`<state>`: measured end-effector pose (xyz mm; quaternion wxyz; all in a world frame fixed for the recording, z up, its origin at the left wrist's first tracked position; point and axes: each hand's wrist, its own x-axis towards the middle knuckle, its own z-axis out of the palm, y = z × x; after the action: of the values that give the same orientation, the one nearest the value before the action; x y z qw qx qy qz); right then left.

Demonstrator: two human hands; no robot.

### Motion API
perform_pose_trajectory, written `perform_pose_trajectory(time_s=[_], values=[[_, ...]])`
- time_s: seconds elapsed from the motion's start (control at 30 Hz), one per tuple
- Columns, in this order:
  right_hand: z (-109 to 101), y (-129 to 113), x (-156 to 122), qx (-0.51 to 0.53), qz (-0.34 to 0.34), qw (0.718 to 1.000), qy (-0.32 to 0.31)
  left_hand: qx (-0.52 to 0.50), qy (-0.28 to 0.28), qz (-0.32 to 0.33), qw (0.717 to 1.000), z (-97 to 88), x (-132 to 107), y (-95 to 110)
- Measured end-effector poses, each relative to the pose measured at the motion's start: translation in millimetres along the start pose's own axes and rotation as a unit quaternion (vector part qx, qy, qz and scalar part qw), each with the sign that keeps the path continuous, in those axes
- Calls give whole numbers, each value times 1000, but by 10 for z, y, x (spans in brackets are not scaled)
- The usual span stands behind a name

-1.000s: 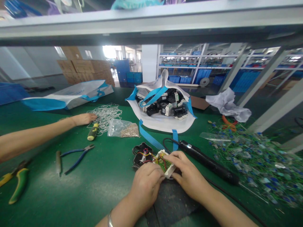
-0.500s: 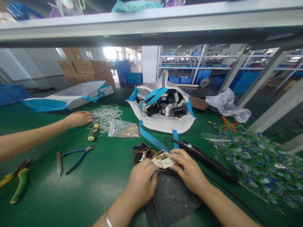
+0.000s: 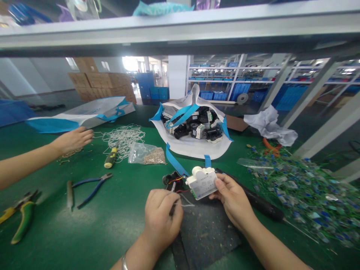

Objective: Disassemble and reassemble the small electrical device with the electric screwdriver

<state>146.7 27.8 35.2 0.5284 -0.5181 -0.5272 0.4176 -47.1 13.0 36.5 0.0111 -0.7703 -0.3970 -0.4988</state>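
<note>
My right hand (image 3: 230, 197) grips a small white plastic module (image 3: 201, 182), turned so its flat white face shows. Coloured wires join that module to a black housing half (image 3: 172, 179) lying on the green table just behind it. My left hand (image 3: 163, 217) is closed in a pinch on a thin white wire (image 3: 184, 204) that runs toward the module. Both hands work above a dark grey mat (image 3: 205, 234).
A black electric screwdriver (image 3: 261, 204) lies right of my hands. Behind stands a white and blue bag of parts (image 3: 194, 127). Left are a bag of screws (image 3: 146, 153), blue pliers (image 3: 92, 183), a yellow-handled screwdriver (image 3: 110, 156), green-yellow cutters (image 3: 19, 219) and another person's hand (image 3: 71, 139). Wire scraps (image 3: 298, 187) pile right.
My right hand lifted the white module off the black housing and flipped its white face up. My left hand shifted to pinch a wire. The other person's hand drew back leftwards.
</note>
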Motion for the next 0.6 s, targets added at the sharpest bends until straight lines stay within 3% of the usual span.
perform_pose_trajectory(time_s=[0.13, 0.2, 0.37, 0.47, 0.6], values=[[-16, 1, -57, -39, -18, 999, -4, -23, 65, -33, 997, -117, 35, -40], [-2, 2, -109, -115, -67, 991, -19, -28, 87, -85, 992, -151, 70, -105], [17, 71, -193, -324, -252, 910, -54, -51, 106, -303, 946, -284, 189, -329], [-9, 110, -185, -358, -278, 890, -50, -49, 53, -368, 927, -451, 280, -459], [-23, 93, -165, -373, -266, 887, -45, 40, -100, -350, 930, -733, 554, -680]])
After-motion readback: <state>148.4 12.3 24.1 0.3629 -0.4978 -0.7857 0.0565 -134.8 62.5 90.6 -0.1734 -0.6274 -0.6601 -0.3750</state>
